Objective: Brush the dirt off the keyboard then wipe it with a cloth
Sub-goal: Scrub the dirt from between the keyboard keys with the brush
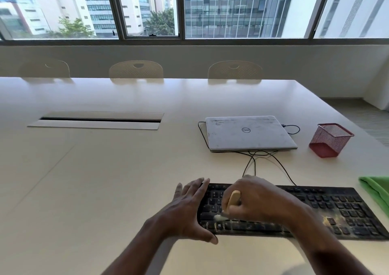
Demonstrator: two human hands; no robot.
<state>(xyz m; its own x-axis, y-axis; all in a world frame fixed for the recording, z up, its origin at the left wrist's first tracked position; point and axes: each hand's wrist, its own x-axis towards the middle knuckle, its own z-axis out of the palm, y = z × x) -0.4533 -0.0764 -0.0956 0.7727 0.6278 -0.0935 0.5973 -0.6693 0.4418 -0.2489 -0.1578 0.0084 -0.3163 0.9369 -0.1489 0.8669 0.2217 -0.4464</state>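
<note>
A black keyboard (pixel 328 209) lies near the table's front edge, with yellowish dirt on its lower keys and beside the number pad. My right hand (pixel 259 199) is closed around a small brush (pixel 232 200) with a pale wooden handle; its light bristles touch the keys at the keyboard's left part. My left hand (pixel 185 209) rests against the keyboard's left end, fingers spread flat and thumb at the front corner. A green cloth (pixel 376 188) lies at the right edge of the view, just past the keyboard's far right corner.
A shut silver laptop (pixel 248 132) sits behind the keyboard, with black cables (pixel 271 161) running toward it. A red mesh pen holder (pixel 330 140) stands to its right. A cable hatch (pixel 96 120) is set into the white table (pixel 105 169). Chairs line the far side.
</note>
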